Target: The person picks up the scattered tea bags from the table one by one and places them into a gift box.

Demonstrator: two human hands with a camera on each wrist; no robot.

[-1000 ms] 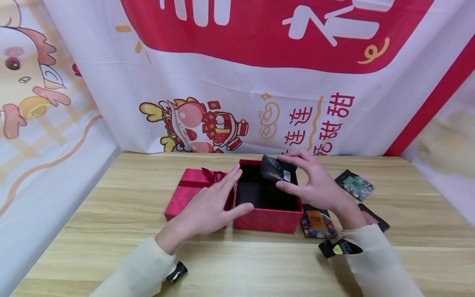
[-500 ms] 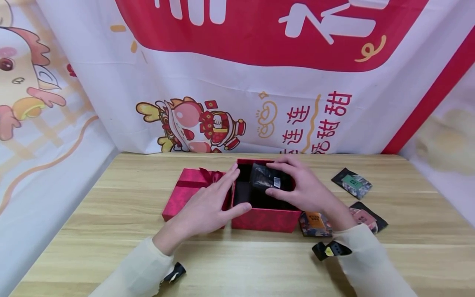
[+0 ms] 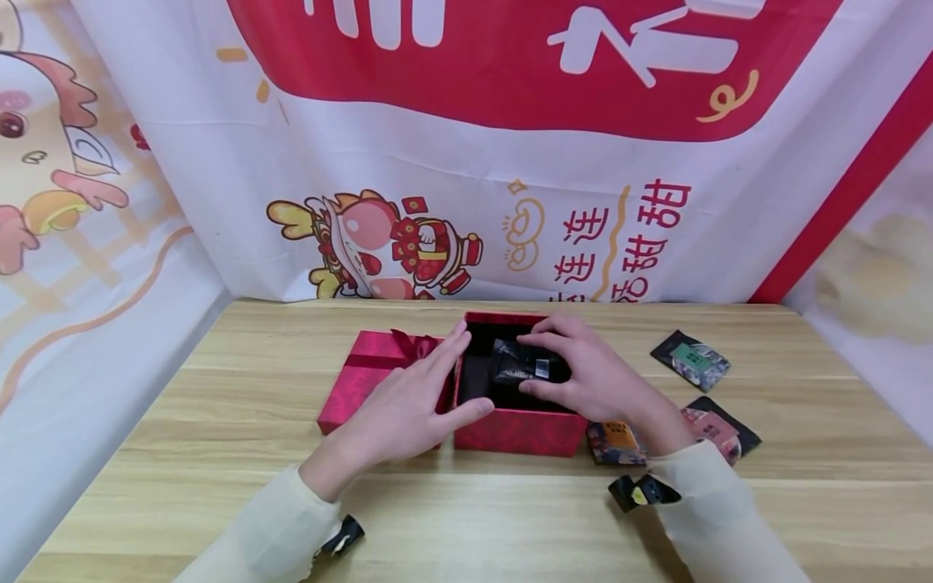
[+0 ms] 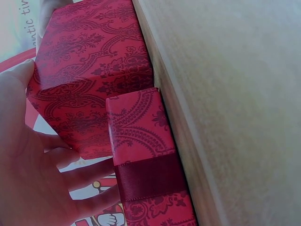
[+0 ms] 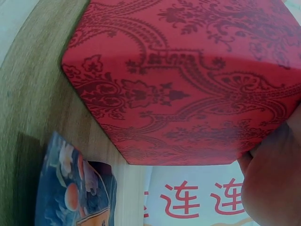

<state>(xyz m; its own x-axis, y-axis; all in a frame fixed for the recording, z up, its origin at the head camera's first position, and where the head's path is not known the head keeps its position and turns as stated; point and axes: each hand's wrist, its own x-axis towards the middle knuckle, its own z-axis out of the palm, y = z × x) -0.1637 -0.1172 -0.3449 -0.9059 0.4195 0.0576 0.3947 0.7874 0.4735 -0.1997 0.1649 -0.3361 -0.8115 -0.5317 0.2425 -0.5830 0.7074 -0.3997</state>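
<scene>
An uncovered red patterned gift box (image 3: 519, 431) with a black inside stands on the wooden table. My right hand (image 3: 601, 376) reaches over its right side and pinches a black packet (image 3: 513, 361) between thumb and fingers, inside the box. The packet has a small white barcode label. My left hand (image 3: 401, 411) lies along the box's left edge, fingers and thumb extended, holding nothing. In the left wrist view, the thumb touches a corner of the box (image 4: 91, 61). Below that hand sits the red lid (image 3: 357, 387) with a dark red ribbon bow.
Right of the box lie a packet with an orange label (image 3: 615, 445), one with a pink label (image 3: 720, 433) and one with a green label (image 3: 691, 360). A printed cloth (image 3: 408, 154) hangs behind the table. The lid stands close against the box's left side.
My right hand has moved left and down with the black packet, from above the box's rim to inside it. The left hand keeps its place on the box's edge.
</scene>
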